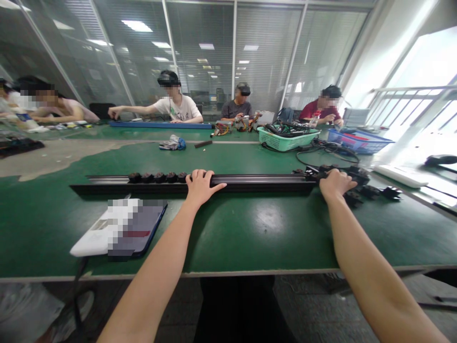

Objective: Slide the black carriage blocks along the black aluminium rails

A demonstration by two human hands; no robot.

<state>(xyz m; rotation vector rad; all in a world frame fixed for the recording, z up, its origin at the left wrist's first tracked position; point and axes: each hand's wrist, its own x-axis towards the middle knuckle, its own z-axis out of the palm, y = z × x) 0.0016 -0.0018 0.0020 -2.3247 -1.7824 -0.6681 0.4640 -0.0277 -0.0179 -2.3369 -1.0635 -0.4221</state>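
A long black rail (257,185) with a lighter groove along its top lies crosswise on the green table. Several small black parts (159,177) sit in a row along its left half. My left hand (200,186) grips the rail just right of that row, fingers curled over its far side and thumb stretched along the near side. At the rail's right end, my right hand (335,183) is closed among a cluster of similar loose black parts (369,191). Its fingertips are hidden, so what it holds cannot be made out.
A white device and a dark phone-like slab (152,228) lie at front left. Farther back are a crumpled grey-blue cloth (173,143), a green basket (291,142) of cables and a blue basket (371,143). A white bar (400,175) lies at right. Several people work across the table.
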